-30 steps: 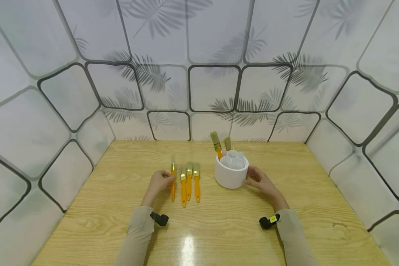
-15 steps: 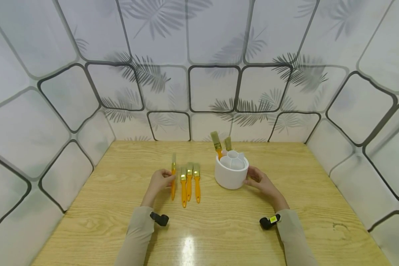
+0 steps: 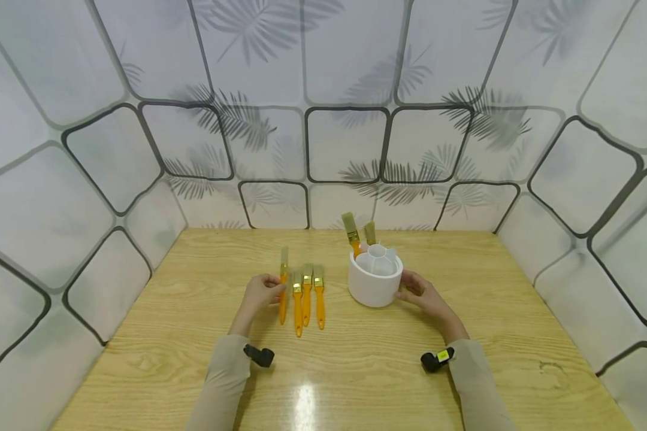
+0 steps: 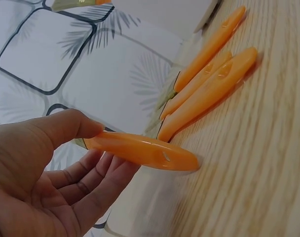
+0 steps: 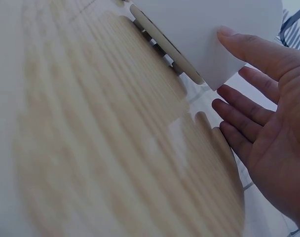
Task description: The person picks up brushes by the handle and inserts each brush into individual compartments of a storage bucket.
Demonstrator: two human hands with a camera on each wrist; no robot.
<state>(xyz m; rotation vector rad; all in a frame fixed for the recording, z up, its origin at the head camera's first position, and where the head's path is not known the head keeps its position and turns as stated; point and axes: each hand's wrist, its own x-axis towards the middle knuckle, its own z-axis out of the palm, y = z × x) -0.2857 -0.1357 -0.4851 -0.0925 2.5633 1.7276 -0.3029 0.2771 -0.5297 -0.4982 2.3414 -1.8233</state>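
My left hand (image 3: 261,292) pinches the orange handle of a paintbrush (image 3: 283,312), bristles pointing away from me. In the left wrist view, the thumb lies on one side of the handle (image 4: 145,150) and fingers on the other. Just to its right, several matching paintbrushes (image 3: 307,299) lie side by side on the table. A round white brush holder (image 3: 374,288) with inner dividers stands further right, with two paintbrushes (image 3: 350,227) upright in it. My right hand (image 3: 423,293) rests against its right side. The right wrist view shows the thumb on the wall, with the other fingers loosely extended.
The wood-grain table (image 3: 356,377) runs back to a patterned wall covering (image 3: 345,143), which also rises at the left and right. Dark camera mounts (image 3: 259,355) sit on both wrists.
The paintbrush in my left hand has shifted slightly to the right, closer to the brushes lying on the table. My right hand and the holder look unmoved.
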